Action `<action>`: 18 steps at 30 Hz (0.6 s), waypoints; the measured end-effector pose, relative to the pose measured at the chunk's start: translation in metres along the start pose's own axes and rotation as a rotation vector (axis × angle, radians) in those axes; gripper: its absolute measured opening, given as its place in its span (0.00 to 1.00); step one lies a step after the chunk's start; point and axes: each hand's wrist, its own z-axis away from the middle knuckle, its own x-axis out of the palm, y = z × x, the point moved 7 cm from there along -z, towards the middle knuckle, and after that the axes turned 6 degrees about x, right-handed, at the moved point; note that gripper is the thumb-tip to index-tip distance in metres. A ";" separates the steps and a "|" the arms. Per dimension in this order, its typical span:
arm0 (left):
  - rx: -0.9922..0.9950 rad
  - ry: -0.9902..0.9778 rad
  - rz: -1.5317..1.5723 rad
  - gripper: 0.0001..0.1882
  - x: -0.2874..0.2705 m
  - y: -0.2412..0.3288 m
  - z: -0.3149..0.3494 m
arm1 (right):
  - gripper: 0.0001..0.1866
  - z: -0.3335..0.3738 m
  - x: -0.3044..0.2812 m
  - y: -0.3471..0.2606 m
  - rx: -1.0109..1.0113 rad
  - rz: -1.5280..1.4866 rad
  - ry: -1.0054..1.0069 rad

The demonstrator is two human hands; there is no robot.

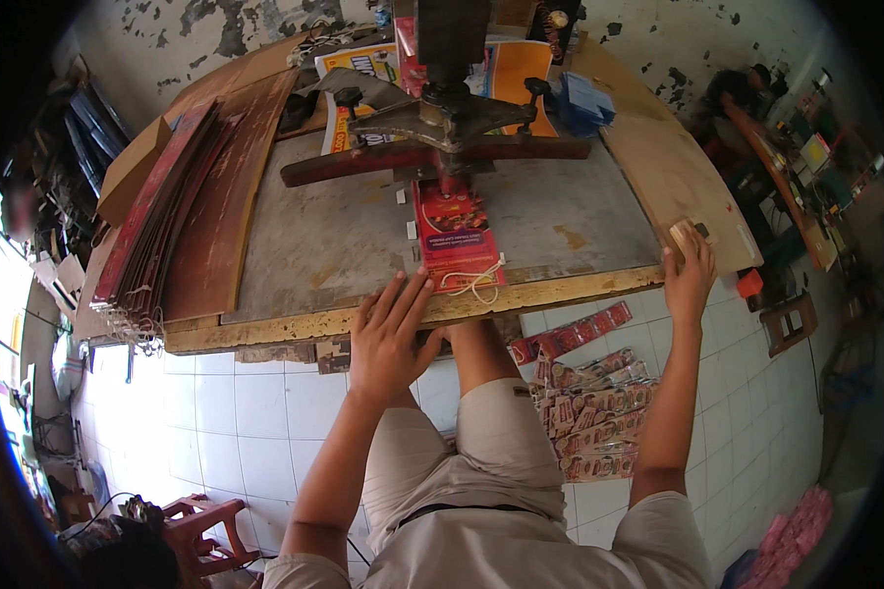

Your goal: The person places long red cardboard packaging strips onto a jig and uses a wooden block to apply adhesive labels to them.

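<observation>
A red printed paper piece [459, 236] with a looped white string [475, 280] lies on the grey metal plate [334, 221], its far end beneath the press head [447, 147]. My left hand [391, 339] rests over the front edge of the table, fingers stretched out, fingertips just left of the red piece's near end. At the table's right front corner, my right hand [690, 270] has its fingers curled round a small pale block [681, 234]. Part of that block is hidden by the fingers.
Long red printed strips [162, 201] are stacked on the left boards. Colourful printed sheets [516, 79] and a blue stack [586, 101] lie behind the press. Printed bundles [599, 412] cover floor tiles below. A red plastic stool [201, 530] stands lower left; a person [742, 93] sits far right.
</observation>
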 end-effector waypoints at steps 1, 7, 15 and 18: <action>-0.014 0.023 -0.015 0.34 0.002 0.001 0.002 | 0.23 -0.002 0.003 0.009 0.009 0.052 -0.060; -0.001 0.101 -0.057 0.32 0.005 0.002 0.005 | 0.24 -0.018 0.006 0.036 0.064 -0.029 -0.097; -0.044 0.111 -0.083 0.31 0.012 0.006 0.018 | 0.26 -0.007 0.001 0.005 0.071 -0.557 -0.095; -0.064 0.134 -0.107 0.30 0.016 0.007 0.023 | 0.31 0.019 -0.024 -0.080 -0.055 -0.688 -0.261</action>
